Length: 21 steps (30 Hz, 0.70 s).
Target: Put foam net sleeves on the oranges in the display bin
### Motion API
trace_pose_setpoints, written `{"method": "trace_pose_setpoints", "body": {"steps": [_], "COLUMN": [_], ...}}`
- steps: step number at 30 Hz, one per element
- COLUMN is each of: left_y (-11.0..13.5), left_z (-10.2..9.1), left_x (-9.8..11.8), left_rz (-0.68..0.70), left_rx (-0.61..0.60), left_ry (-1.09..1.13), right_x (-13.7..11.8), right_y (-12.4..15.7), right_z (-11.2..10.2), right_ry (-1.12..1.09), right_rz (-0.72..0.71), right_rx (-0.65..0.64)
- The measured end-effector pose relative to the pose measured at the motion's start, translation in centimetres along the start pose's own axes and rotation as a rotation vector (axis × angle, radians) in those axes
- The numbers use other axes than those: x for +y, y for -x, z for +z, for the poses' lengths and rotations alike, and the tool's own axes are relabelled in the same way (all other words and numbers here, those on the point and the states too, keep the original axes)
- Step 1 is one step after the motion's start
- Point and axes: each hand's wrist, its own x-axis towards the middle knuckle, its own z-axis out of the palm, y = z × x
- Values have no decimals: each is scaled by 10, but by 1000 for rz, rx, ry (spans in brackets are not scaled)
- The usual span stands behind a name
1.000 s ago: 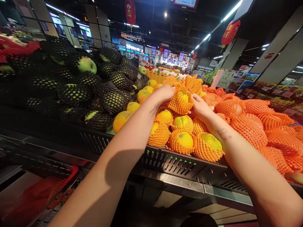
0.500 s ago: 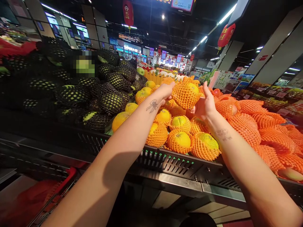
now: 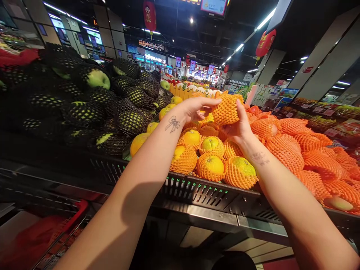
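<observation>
1. The person has both bare arms stretched out over a supermarket fruit display, and both hands meet on one netted orange (image 3: 226,109), a fruit wrapped in an orange foam mesh sleeve.

2. That orange is lifted clear above the pile of netted oranges (image 3: 210,157), roughly over the back of the heap, not touching the ones below as far as the view shows.

3. The right hand (image 3: 239,125) sits under and behind it, thumb up along the right side, so it's cupping and gripping the fruit from below.

4. The left hand (image 3: 195,107) comes in from the left, fingers curled onto the left edge of the mesh; looks like a lighter pinch on the sleeve rather than a full grip, though the fingertips are partly hidden.

5. So the orange lies between the two hands, just up and left of the right palm and right of the left fingers. Both are touching it, but the right hand looks like it carries the weight. The sleeve's long axis runs roughly side to side, hand to hand.

6. Around it: bare oranges (image 3: 140,141) to the left, dark-netted green fruit (image 3: 95,97) further left, a black slotted crate edge (image 3: 202,191) in front, and a red basket (image 3: 67,228) down low on the left.
</observation>
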Motion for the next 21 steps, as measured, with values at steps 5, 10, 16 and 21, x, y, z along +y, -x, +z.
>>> {"method": "trace_pose_setpoints", "body": {"steps": [5,10,16,21], "left_y": [2,-4,1,0], "left_z": [6,6,4,4], "left_x": [2,-6,-1,-5], "left_rz": [-74,-100,-44,-28], "left_rx": [23,18,-75,24], "left_ry": [184,186,139,65], "right_x": [1,8,9,3], "right_y": [-7,-11,-15,-10], "right_z": [-12,-18,-25,-19], "right_ry": [273,467,627,663], "right_rz": [-197,-346,-424,-451], "right_rx": [74,90,103,130]}}
